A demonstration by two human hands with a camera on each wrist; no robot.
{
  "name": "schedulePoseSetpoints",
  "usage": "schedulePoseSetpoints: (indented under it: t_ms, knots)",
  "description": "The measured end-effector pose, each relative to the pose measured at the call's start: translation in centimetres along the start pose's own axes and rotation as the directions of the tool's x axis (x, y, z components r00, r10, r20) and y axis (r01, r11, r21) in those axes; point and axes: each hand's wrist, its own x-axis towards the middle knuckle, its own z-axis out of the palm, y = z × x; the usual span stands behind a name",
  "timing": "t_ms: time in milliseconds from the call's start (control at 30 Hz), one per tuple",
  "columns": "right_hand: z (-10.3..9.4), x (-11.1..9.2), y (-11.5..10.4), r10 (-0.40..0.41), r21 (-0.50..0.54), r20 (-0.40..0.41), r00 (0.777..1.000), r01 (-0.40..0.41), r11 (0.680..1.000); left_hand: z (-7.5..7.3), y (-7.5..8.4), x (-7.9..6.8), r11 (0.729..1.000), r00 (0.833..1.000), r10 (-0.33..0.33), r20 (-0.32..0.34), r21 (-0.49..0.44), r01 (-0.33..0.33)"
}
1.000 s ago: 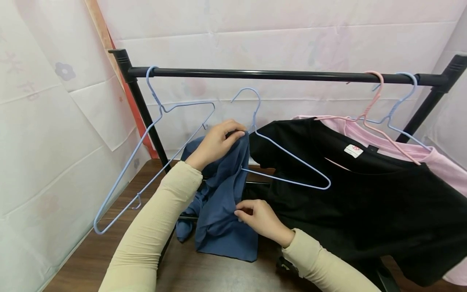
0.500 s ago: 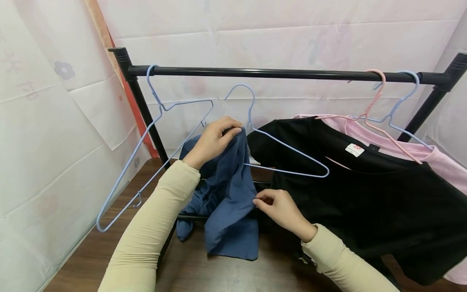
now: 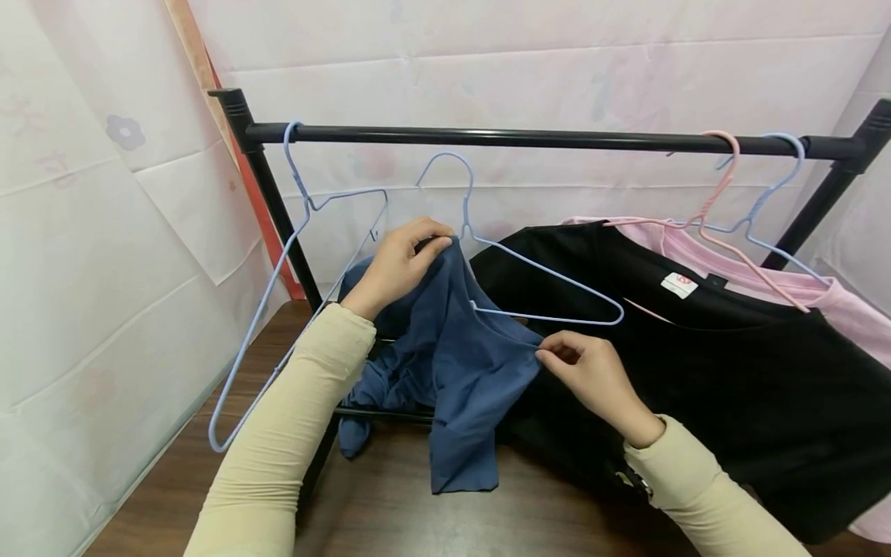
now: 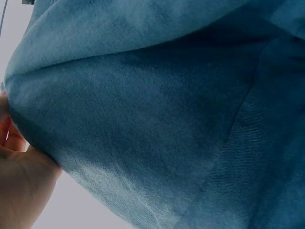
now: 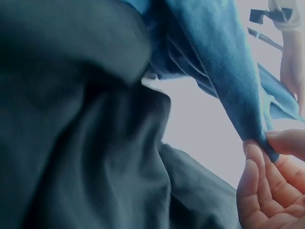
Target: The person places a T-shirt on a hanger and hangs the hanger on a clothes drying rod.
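A dark blue garment [image 3: 459,348] hangs from both hands over the lower part of the rack. My left hand [image 3: 404,259] pinches its upper edge right beside the neck of a light blue wire hanger [image 3: 466,197]. That hanger's left half is hidden in the cloth, its right arm shows bare, and its hook stands below the rail. Thumb and fingertips of my right hand [image 3: 592,371] pinch the garment's edge, drawn out under the hanger's lower bar. The right wrist view shows this pinch on a blue cloth corner [image 5: 267,138]. In the left wrist view, blue cloth [image 4: 133,109] fills most of the frame.
A black rail [image 3: 522,139] spans the rack. An empty light blue hanger [image 3: 297,174] hangs at its left end. At the right, a black T-shirt [image 3: 696,402] on a pink hanger [image 3: 710,197] overlaps a pink shirt [image 3: 856,309]. Below is a brown wooden surface [image 3: 431,526].
My right hand has moved right and up, stretching the garment's edge out from the hanger. The left hand and hanger have shifted slightly left and up, and the hanger's lower bar has tilted up.
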Motion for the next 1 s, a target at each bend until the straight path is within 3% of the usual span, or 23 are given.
schedulePoseSetpoints:
  t_ms: [200,1000]
  knots:
    - [-1.9,0.2,0.4,-0.029,-0.040,-0.075,0.997,0.026,0.999,-0.2,0.0,-0.1,1.000,1.000,-0.007,-0.007,-0.004,0.007]
    - [-6.6,-0.6,1.7,0.000,-0.123,-0.134,0.991,-0.016,0.992,-0.6,-0.8,-0.6,1.000,1.000,0.004,-0.025,0.000,-0.004]
